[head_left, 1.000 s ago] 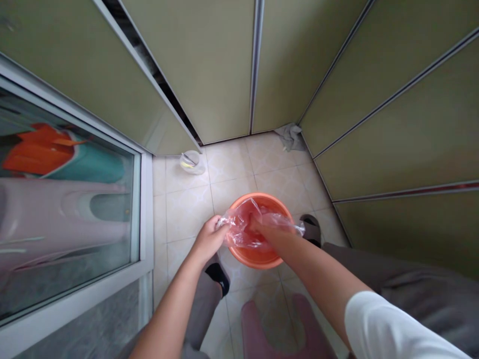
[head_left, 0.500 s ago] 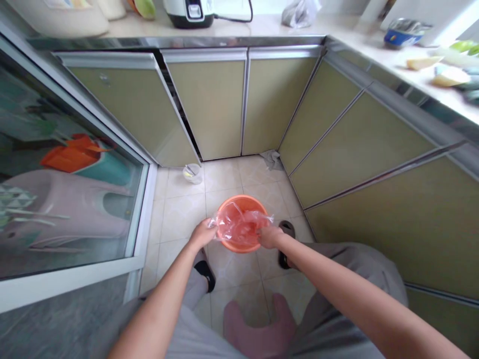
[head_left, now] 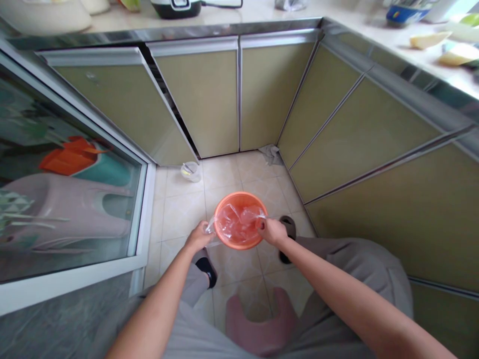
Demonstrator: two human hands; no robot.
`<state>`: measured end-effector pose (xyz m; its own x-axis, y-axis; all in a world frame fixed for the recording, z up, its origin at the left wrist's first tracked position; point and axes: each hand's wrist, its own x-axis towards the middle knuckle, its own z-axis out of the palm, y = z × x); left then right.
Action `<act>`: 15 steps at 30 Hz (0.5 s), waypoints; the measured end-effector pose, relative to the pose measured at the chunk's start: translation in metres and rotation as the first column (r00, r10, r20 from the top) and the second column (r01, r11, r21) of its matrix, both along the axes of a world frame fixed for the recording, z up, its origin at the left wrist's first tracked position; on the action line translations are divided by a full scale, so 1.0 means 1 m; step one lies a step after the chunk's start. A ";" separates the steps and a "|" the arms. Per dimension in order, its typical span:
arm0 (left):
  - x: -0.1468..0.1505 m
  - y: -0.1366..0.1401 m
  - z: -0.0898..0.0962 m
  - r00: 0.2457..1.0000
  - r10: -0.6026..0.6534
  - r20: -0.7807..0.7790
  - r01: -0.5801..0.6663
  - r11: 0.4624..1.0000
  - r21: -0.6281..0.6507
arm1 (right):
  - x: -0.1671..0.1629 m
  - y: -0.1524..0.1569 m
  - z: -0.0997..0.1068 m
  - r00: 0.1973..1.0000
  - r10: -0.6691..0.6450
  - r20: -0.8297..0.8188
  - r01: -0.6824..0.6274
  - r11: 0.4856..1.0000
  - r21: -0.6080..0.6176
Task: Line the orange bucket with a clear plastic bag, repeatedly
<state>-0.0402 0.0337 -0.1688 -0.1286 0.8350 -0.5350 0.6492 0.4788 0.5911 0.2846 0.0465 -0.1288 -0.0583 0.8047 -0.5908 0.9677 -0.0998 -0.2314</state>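
Currently, my left hand [head_left: 198, 236] is pinching the left end of a clear plastic bag [head_left: 234, 224], thumb and fingers coming together on the film just outside the rim of an orange basin [head_left: 243, 199]. My right hand [head_left: 272, 231] is reaching over the basin's right side, fingers curling against the bag's other end; whether the fingertips are clamping the film there, I cannot tell. Bag position: its crumpled middle is lying across the basin's opening, between my two hands, with the orange showing through. How deep it is sagging, I cannot tell.

Basin position: it is resting on the tiled floor [head_left: 183, 212] in front of me, between my feet. A dark slipper [head_left: 287, 225] is showing just beyond my right hand. Nearer my body, a pink stool [head_left: 258, 335] is standing between my legs.

Surroundings: a small clear tub [head_left: 191, 172] is sitting beyond the basin to the left, near the cabinet doors [head_left: 198, 104]. A grey cloth [head_left: 271, 154] is lying crumpled at the cabinet corner. On the left, a glass door [head_left: 75, 214] is standing beside the work area.
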 end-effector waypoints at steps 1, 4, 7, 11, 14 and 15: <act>0.001 0.000 0.004 0.999 0.006 -0.053 -0.003 0.999 0.041 | 0.001 0.002 0.003 0.999 -0.020 0.025 0.018 0.997 0.076; 0.008 -0.002 0.023 0.965 -0.036 -0.258 0.099 0.967 0.237 | 0.002 0.007 0.014 0.997 -0.048 0.056 0.024 0.927 0.374; 0.021 -0.005 0.040 0.876 -0.144 -0.460 0.328 0.877 0.350 | -0.005 0.015 0.023 0.989 0.122 0.088 -0.150 0.787 0.599; 0.041 -0.003 0.043 0.770 -0.248 -0.588 0.500 0.807 0.314 | -0.038 0.026 0.023 0.896 0.393 0.209 -0.438 0.698 0.566; 0.053 0.006 0.032 0.743 -0.256 -0.618 0.488 0.840 0.238 | -0.068 0.037 0.015 0.862 0.433 0.264 -0.507 0.752 0.422; 0.055 0.011 0.027 0.749 -0.245 -0.616 0.455 0.866 0.209 | -0.074 0.042 0.013 0.867 0.417 0.271 -0.494 0.789 0.365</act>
<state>0.0147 0.0444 -0.1420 0.0258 0.9878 -0.1533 0.9888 -0.0026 0.1494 0.2106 0.0884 -0.1162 -0.4113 0.8770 -0.2485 0.9030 0.4292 0.0200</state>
